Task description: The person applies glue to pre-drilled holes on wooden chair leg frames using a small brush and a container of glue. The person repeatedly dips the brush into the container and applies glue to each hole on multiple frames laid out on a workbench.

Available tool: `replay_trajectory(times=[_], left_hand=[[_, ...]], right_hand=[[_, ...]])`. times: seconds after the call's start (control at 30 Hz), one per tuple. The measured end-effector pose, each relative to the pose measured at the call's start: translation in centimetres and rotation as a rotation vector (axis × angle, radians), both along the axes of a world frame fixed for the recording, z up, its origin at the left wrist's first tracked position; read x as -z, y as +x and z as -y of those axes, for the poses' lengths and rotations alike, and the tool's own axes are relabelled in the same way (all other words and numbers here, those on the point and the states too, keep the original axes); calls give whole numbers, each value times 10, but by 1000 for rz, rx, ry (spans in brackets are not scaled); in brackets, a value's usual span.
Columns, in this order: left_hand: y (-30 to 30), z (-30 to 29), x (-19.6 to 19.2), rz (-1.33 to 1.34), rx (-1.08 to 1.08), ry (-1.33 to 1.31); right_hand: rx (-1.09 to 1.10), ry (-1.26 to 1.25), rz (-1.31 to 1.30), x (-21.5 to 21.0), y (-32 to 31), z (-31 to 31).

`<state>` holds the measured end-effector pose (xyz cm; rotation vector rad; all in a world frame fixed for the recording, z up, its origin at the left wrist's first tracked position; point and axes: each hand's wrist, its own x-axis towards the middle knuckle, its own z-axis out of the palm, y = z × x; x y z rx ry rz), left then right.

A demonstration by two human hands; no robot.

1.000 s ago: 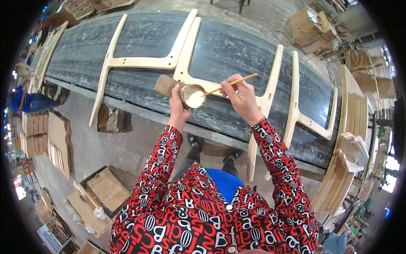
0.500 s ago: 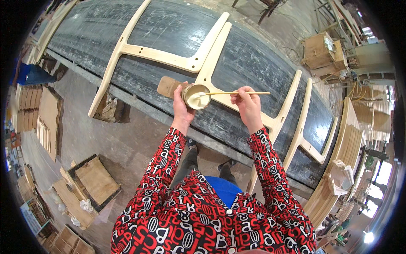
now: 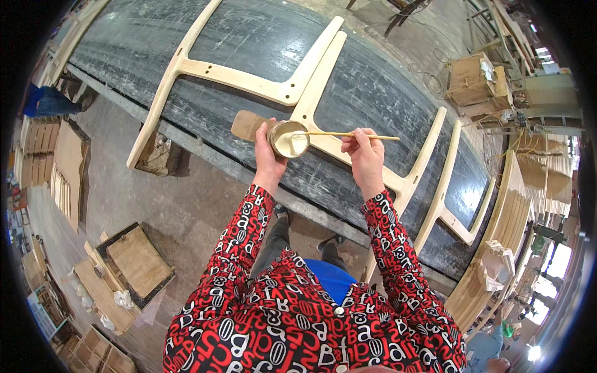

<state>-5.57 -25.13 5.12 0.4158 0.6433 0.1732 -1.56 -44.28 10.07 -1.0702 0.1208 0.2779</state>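
— Left hand?
— Gripping the cup of pale paste, held above the desk.
— Right hand?
— Pinching the stick, its tip in the cup, over a wooden frame.

— What is worn on the upper body, seen at the bottom of the frame?

— A long-sleeved shirt in red, crowded with large black and white letter and oval shapes. A white button is seen on its front, low at centre.

— And the sleeves?

— The same print is carried up both arms to close cuffs at the wrists. The left hand and the right hand are left bare.

— Anything below the shirt?

— A patch of blue cloth is shown beneath the chest, with dark trousers and dark shoes above it, mid-frame.
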Motion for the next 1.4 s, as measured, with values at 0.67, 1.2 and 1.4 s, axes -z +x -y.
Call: replay_trajectory(times=[0.67, 1.2, 1.4], left_hand=[[6, -17, 25, -18, -40, -44], [-75, -64, 52, -75, -160, -89], [-77, -62, 45, -94, -161, -84]], right_hand=[[42, -61, 38, 29, 30, -5], [-192, -949, 626, 32, 45, -52], [-177, -936, 653, 32, 56, -50]])
